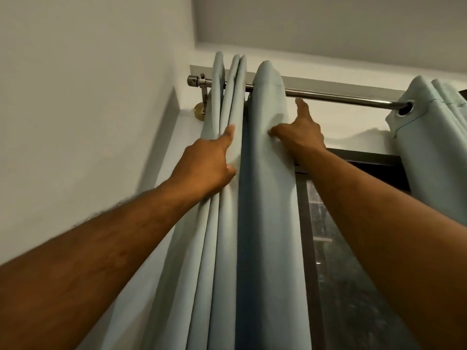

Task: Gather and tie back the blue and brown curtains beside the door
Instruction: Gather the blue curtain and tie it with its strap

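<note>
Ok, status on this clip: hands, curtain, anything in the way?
Left hand pinching left folds of the blue curtain, near the rod. Right hand gripping the right fold. Curtain bunched left, not tied. Second panel hangs apart, right. Nothing blocking.

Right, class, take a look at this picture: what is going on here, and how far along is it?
A person is reaching up with both bare hands into a pale blue curtain hanging from a metal rod. The left hand pinches the bunched folds near the wall end; the right hand presses on the outermost fold just below the rod. The fabric is gathered to the left, leaving the dark window uncovered. No tie is visible. A second curtain panel hangs at the right.
</note>
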